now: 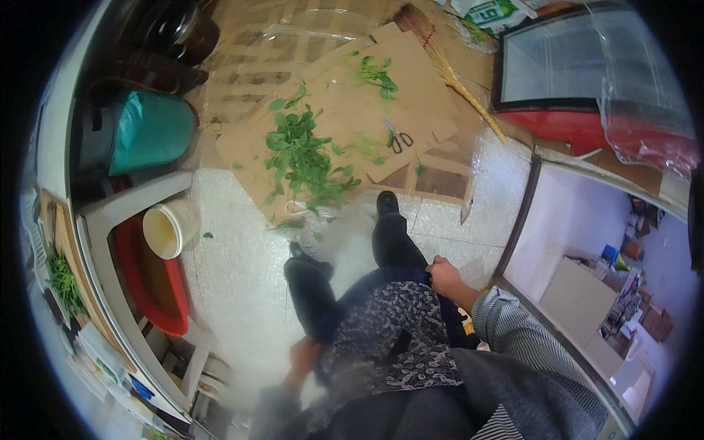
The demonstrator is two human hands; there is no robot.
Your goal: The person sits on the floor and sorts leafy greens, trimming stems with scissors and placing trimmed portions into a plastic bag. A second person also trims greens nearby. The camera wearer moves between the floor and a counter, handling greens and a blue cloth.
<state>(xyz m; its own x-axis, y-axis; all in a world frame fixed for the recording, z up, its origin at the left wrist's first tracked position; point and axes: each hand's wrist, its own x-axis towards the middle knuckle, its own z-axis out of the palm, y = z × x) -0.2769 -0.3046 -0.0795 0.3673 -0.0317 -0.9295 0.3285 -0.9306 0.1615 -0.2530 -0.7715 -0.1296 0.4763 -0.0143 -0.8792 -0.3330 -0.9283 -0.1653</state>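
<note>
My right hand [446, 279] has its fingers curled on the edge of the dark apron [396, 313], which has a pale leaf pattern and lies across my lap. At the apron's other side is my left hand [303, 356], blurred by haze; its finger closure is unclear. Beyond my shoes, a heap of leafy greens [300, 148] lies on flattened cardboard [341, 104]. Dark-handled scissors [399, 138] rest to its right. A smaller bunch of greens [378, 74] lies farther back, with pale stems [367, 147] near the scissors.
At left, a white bucket [171, 228] stands by a red basin [151, 275] under a counter, with a teal-covered container [154, 132] behind. A straw broom [462, 91] lies at the back right, near a glass-fronted cabinet [555, 66]. A doorway frame [517, 220] stands at right.
</note>
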